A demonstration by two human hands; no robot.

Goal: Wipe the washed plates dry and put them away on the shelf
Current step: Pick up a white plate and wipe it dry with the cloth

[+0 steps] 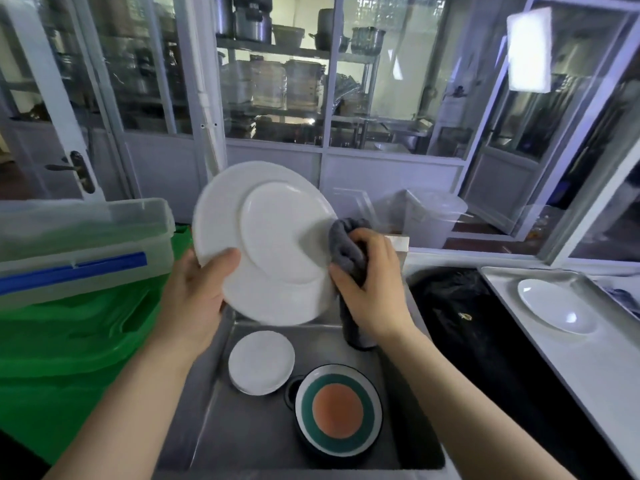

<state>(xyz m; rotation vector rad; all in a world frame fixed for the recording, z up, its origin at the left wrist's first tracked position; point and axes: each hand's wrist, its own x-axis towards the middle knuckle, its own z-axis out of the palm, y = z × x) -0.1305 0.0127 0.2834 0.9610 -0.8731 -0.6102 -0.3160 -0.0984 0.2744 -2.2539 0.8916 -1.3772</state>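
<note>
My left hand [194, 299] has a curled grip on the big white plate [266, 244], thumb over the rim at its 8 o'clock, fingers hidden behind. Plate's tilted up, underside w/ foot ring facing me, held in the air over the steel sink [242, 434].

My right hand [370, 289] is closed round a bunched grey cloth [349, 244], grip tight, thumb & fingers wrapped on it. Cloth touches the plate's rim at abt 3 o'clock; a tail of it hangs down below my wrist toward the sink.

In the sink, below the held plate: a small white plate [261, 362] at the basin's 11 o'clock, looks like a short stack but can't tell how many. Just beside it at 4 o'clock, a dark-rimmed plate w/ teal ring & orange centre [339, 410], lying over the drain; the two look close to touching, can't be sure.

At my 9 o'clock: green plastic bin [76, 341] w/ a clear lidded box w/ blue clip [83, 244] on top. At 3 o'clock: black bag [460, 306] next to the sink, then a white surface [554, 358] w/ a white bowl [557, 306] on a metal tray [498, 275]. At 12 o'clock, behind glass: shelves w/ metal pots [252, 26].
</note>
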